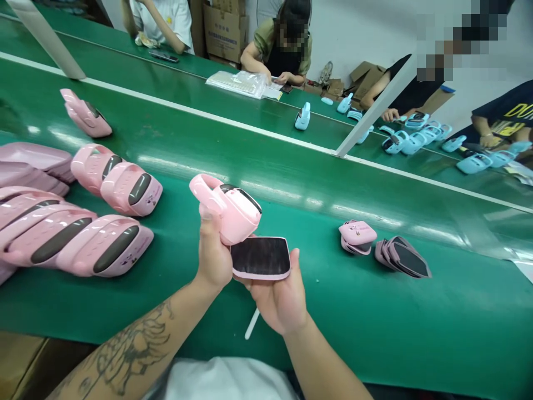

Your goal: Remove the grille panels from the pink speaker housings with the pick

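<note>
In my left hand [214, 253] is a pink plastic housing with a loop handle [239, 216], tilted up, with a dark window on its top. My right hand [281, 303] holds a flat pink-rimmed cover with a dark inner face [261, 256]. Its fingers lie mostly hidden underneath, and the thumb is at the right edge. The cover's upper left corner is right by the housing and my left palm; whether they touch I cannot tell. A thin white stick [252, 324] on the green table shows just below my right hand.
Several larger pink housings [120, 247] are grouped at the left, with another [85, 114] farther back. Stacked covers [402, 256] and a pink-topped stack [357, 236] lie to the right. Beyond the belt [200, 128], people sit near blue housings [412, 141]. Slanted posts [375, 108] rise from the rail.
</note>
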The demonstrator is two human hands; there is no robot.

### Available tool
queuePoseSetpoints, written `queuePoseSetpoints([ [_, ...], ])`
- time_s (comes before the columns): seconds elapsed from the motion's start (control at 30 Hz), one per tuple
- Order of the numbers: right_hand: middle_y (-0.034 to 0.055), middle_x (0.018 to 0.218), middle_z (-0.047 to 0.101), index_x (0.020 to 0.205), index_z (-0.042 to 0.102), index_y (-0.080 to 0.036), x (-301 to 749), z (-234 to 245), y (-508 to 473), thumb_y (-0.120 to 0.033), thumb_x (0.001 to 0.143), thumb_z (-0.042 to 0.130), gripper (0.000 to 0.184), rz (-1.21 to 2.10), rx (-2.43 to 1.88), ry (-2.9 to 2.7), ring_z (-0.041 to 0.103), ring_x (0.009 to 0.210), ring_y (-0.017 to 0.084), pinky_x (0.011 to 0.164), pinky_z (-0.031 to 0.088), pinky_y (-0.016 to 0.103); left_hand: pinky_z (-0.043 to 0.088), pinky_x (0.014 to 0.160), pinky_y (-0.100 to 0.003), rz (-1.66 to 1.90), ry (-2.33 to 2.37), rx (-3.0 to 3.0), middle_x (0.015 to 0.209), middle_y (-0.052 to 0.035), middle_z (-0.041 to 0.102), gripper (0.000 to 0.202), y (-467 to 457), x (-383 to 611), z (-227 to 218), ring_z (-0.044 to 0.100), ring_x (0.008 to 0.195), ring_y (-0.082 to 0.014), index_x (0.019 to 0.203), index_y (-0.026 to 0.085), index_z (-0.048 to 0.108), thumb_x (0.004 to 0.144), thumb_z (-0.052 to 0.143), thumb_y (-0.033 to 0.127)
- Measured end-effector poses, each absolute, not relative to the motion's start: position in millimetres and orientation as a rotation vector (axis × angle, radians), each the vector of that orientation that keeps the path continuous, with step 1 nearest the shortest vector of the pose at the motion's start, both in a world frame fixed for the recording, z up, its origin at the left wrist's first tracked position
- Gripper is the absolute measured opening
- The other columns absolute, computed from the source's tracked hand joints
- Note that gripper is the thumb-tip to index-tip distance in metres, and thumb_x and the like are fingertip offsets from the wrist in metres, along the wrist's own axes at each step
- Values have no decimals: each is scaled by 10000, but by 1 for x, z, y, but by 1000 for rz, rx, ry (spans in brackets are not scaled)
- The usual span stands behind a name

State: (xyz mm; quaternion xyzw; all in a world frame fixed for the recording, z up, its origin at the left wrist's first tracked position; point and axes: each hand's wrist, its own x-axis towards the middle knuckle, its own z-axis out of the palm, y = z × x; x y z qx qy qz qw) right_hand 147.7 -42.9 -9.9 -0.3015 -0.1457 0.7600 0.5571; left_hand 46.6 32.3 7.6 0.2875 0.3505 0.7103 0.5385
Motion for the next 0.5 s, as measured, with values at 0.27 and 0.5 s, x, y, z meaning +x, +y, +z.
queuePoseSetpoints([
  [0.27,121,1408,790,1396,749,-253,179,-17,-33,-882,896,655,810,1861,-642,-397,779,1227,333,1097,620,566,580,860,-339,1636,1017,1091,1241,-97,732,591,49,27,-2,705,1093,-283,1326,222,701,923,788,646],
  [0.5,68,1418,775,1456,704,-304,194,-9,-3,-704,980,681,622,1299,-1016,-602,765,1244,289,1098,632,551,548,716,-312,1321,885,1110,1118,-104,781,505,49,2,7,706,987,-296,1245,195,802,977,705,613],
])
